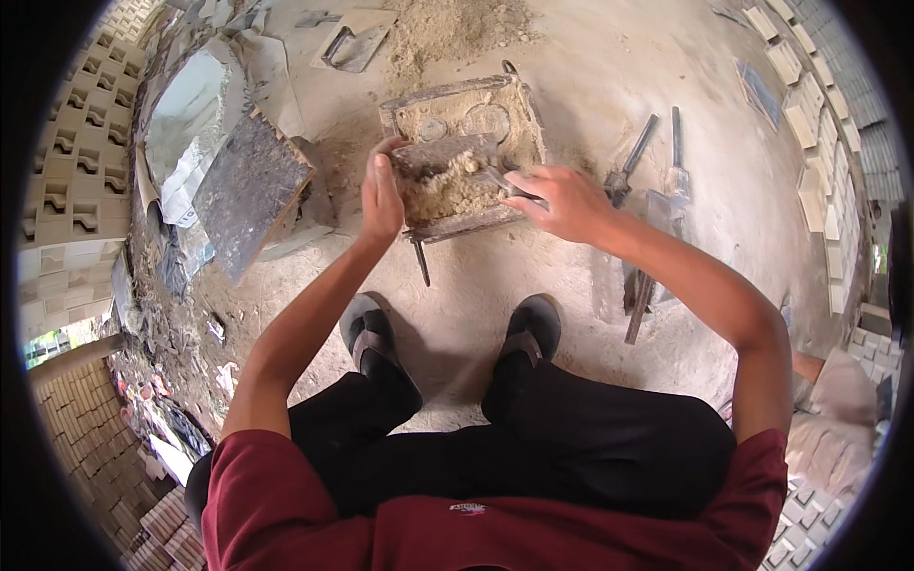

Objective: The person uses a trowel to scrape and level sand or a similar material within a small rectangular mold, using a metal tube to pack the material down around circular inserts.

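In front of my feet sits a wooden mould box with crumbly, damp sandy mix in its near half. A narrow grey board lies across the middle of the box. My left hand grips the board's left end, thumb up and fingers curled over its far side. My right hand is closed round a small trowel, whose blade touches the mix at the right. Two round shapes show in the sand-dusted far half. My fingers partly hide the trowel's handle.
Beyond the box lies a heap of loose sand. To the right are long-handled tools and metal pieces. A dark square board leans beside a torn white sack at left. Stacked pale blocks line both sides.
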Tool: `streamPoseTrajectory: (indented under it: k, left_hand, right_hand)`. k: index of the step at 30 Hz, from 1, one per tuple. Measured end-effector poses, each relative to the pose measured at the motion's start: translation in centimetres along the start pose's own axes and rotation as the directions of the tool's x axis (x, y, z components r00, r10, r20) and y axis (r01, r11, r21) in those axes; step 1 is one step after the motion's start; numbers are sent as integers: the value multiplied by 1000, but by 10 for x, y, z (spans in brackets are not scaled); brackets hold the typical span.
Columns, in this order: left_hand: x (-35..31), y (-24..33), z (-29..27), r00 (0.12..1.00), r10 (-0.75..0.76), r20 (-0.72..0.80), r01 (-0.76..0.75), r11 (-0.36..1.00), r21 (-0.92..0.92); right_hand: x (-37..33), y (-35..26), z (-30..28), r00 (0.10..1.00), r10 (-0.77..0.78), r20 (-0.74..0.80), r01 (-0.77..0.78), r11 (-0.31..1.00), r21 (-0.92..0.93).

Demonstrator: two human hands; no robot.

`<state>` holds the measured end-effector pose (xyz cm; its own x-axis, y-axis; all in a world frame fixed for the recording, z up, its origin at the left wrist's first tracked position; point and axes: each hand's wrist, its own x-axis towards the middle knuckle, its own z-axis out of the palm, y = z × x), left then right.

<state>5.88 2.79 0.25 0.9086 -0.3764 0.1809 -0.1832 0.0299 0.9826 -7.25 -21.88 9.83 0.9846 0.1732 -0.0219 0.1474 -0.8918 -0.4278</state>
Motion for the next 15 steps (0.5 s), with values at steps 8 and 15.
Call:
streamPoseTrajectory:
  k: [8, 15]
  left_hand:
    - [-42, 7, 45, 907, 2, 422, -380, 437, 815]
    - [-17, 7, 107, 843, 65, 534, -500, 459, 735]
  right_hand:
    - [-52, 39, -16, 977, 78, -200, -82, 997, -10]
    - [-52, 49, -22, 908, 193, -373, -168, 981, 99]
